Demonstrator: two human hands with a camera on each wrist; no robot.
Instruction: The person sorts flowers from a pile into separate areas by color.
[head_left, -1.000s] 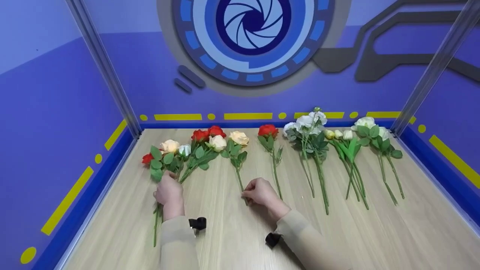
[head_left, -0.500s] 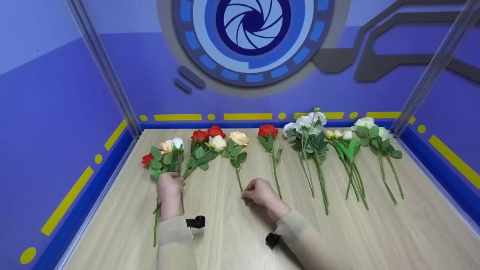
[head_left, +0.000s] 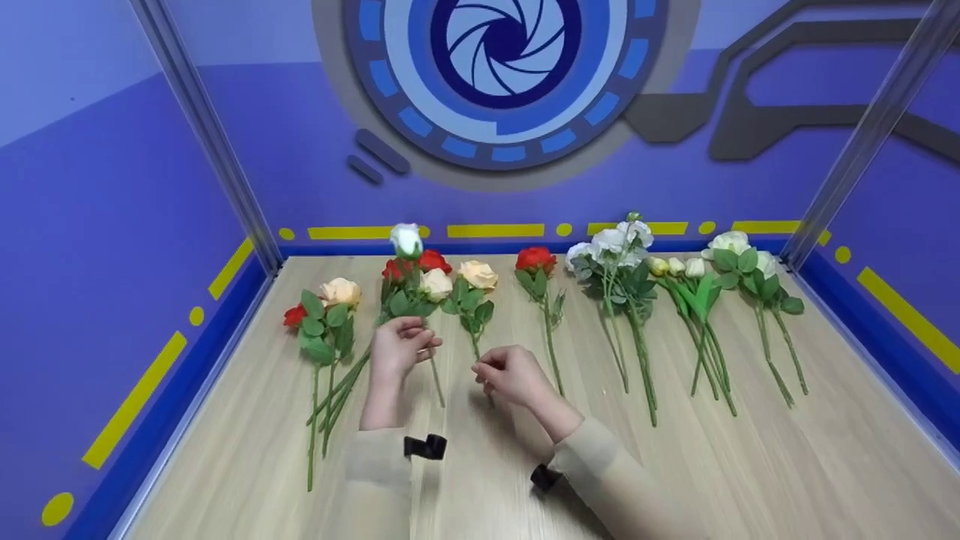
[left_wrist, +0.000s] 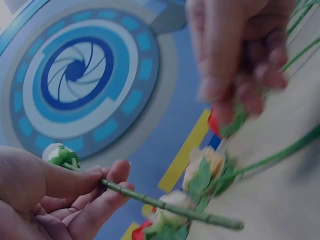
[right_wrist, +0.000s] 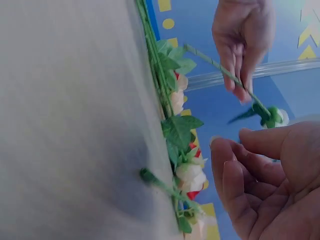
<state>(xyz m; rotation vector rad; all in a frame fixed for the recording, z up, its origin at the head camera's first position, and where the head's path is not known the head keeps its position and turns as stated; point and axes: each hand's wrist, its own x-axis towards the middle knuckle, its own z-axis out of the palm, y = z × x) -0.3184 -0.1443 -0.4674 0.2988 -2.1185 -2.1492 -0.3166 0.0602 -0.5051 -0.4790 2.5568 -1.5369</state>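
My left hand [head_left: 395, 349] pinches a white rose [head_left: 407, 240] by its stem and holds it up over the left-middle of the table. In the left wrist view the stem [left_wrist: 165, 206] runs between thumb and fingers, its cut end pointing right. Close over the lower stem of a peach rose [head_left: 478, 275] hovers my right hand [head_left: 517, 375]. The right wrist view shows that hand's fingers [right_wrist: 232, 180] loosely bent, with nothing between them and the thumb. Behind the white rose lie red roses and a cream rose [head_left: 435, 285], partly covered by it.
A peach rose [head_left: 340, 291] and a red rose [head_left: 294, 315] lie at the far left. Rightward along the back lie a single red rose [head_left: 535, 260], white blooms [head_left: 611, 247], tulips [head_left: 694, 292] and pale green-white flowers [head_left: 729, 244]. Blue panels [head_left: 225, 187] enclose the table.
My left hand has lifted the white rose from beside the left peach rose and carried it right. My right hand has come slightly up and left off the peach rose's stem.
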